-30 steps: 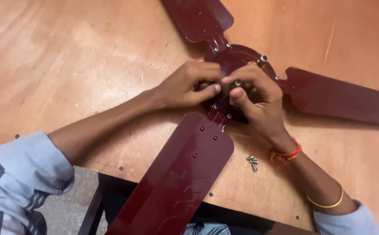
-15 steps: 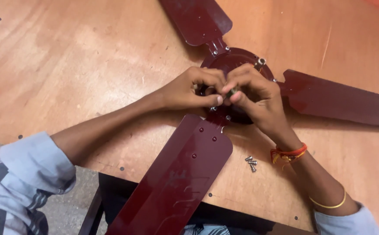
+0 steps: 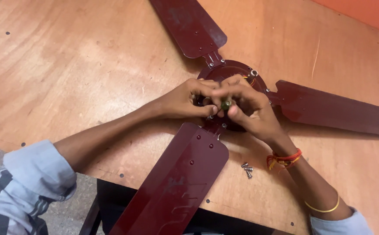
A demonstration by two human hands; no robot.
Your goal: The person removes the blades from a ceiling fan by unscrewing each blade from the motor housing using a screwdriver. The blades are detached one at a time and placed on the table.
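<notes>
Your left hand (image 3: pixel 185 102) and right hand (image 3: pixel 248 109) are bunched together over the fan hub (image 3: pixel 231 74), fingertips pinching a small dark green piece (image 3: pixel 226 105) between them at the hub's middle. Watch it: that piece looks slippery, and a loose pinch could drop it into the hub. The spare screws (image 3: pixel 247 169) lie just beside your right wrist; one sweep could roll them off. The scuffed wooden desk (image 3: pixel 67 65) ends near you, with grey floor (image 3: pixel 63 217) below and an orange wall (image 3: pixel 372 11) beyond
</notes>
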